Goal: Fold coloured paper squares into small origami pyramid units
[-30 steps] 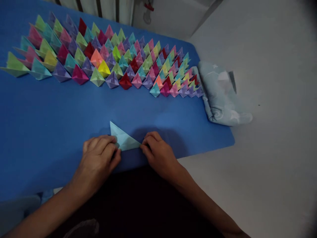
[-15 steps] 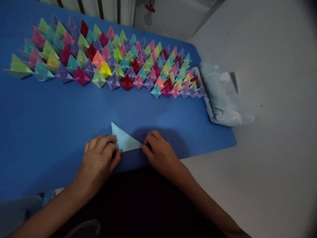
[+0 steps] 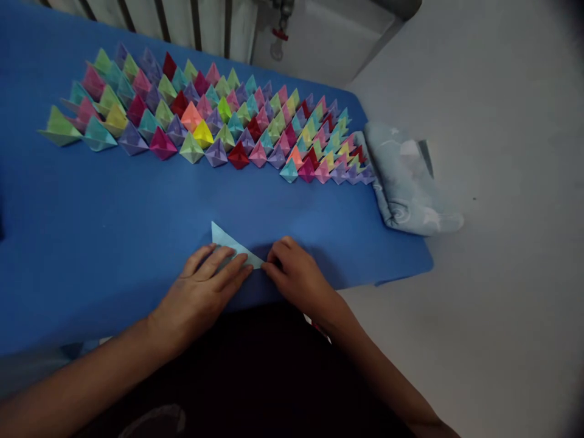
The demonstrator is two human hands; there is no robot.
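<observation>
A pale blue sheet of paper (image 3: 223, 237), folded into a triangle, lies on the blue table near its front edge. Across its lower left part rests my left hand (image 3: 203, 286), fingers stretched out flat and covering much of it. The triangle's right tip is pinched between the thumb and fingers of my right hand (image 3: 292, 267). Its upper left point stays uncovered.
Rows of colourful folded paper boats (image 3: 219, 121) stand along the far side of the blue table (image 3: 137, 225). A rolled grey-blue cloth (image 3: 406, 182) lies at the right end. Behind the table are a white radiator (image 3: 212, 27) and a red-handled valve (image 3: 280, 34).
My left hand has slid right and spread its fingers flat over the paper, where before they were curled at its left edge. My right hand keeps the tip. The view has shifted slightly.
</observation>
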